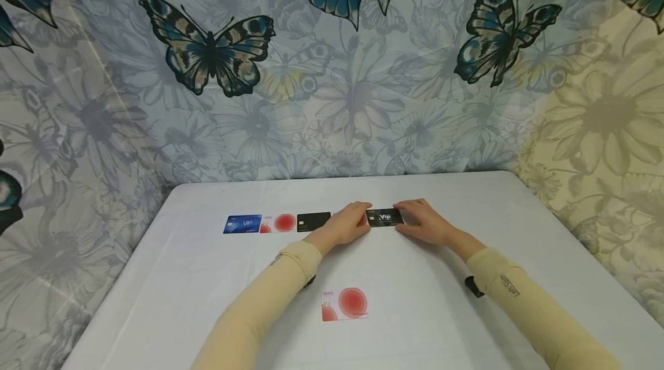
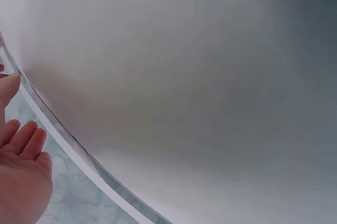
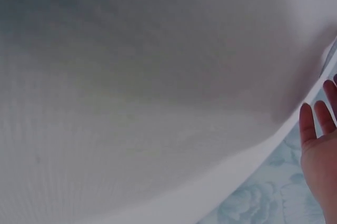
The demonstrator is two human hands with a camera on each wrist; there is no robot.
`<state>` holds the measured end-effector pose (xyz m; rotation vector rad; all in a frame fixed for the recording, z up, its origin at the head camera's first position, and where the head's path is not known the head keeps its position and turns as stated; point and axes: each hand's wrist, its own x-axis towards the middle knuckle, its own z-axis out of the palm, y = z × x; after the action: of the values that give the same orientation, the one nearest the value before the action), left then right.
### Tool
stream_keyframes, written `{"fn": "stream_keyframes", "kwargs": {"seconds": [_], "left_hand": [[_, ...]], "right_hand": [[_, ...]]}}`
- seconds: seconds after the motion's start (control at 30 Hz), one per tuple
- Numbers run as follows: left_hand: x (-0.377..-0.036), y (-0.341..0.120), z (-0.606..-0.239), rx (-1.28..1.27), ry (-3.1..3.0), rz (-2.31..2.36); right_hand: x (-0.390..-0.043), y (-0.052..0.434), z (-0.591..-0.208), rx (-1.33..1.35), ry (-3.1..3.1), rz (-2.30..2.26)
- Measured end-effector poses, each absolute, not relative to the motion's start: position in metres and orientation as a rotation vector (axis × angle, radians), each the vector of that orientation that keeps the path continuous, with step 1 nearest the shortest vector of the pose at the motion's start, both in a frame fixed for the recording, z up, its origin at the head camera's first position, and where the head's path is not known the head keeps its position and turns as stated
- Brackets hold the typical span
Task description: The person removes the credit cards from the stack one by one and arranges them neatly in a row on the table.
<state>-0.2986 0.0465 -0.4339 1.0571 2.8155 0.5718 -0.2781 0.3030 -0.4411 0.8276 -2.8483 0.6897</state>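
A black Vip card (image 1: 384,218) lies flat on the white table between my two hands. My left hand (image 1: 342,225) is at its left end, thumb and forefinger at the corners. My right hand (image 1: 426,223) holds the right end, with forefinger at the far corner and thumb at the near one. Left of my left hand runs a row: a blue VIP card (image 1: 242,224), a white card with red circles (image 1: 278,223) and another black card (image 1: 313,222). A bit of red shows beside my left fingers; the rest is hidden. Both wrist views cut off the fingertips.
Nearer on the white table (image 1: 415,324), between my forearms, lies another white card with red circles (image 1: 345,304). Behind the table's far edge hangs a butterfly-patterned cloth (image 1: 358,116).
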Motion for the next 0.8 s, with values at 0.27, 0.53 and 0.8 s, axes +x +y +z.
{"fn": "stream_keyframes", "kwargs": {"seconds": [0.27, 0.53, 0.8], "left_hand": [[-0.289, 0.036, -0.434, 1.001, 2.770, 0.709], [-0.284, 0.017, -0.431, 0.955, 2.701, 0.995], [-0.275, -0.001, -0.432, 0.937, 2.600, 1.206]], "right_hand": [[-0.271, 0.291, -0.439, 0.710, -2.849, 0.832], [-0.261, 0.270, -0.437, 0.620, -2.817, 1.150], [-0.244, 0.250, -0.434, 0.509, -2.783, 1.414]]}}
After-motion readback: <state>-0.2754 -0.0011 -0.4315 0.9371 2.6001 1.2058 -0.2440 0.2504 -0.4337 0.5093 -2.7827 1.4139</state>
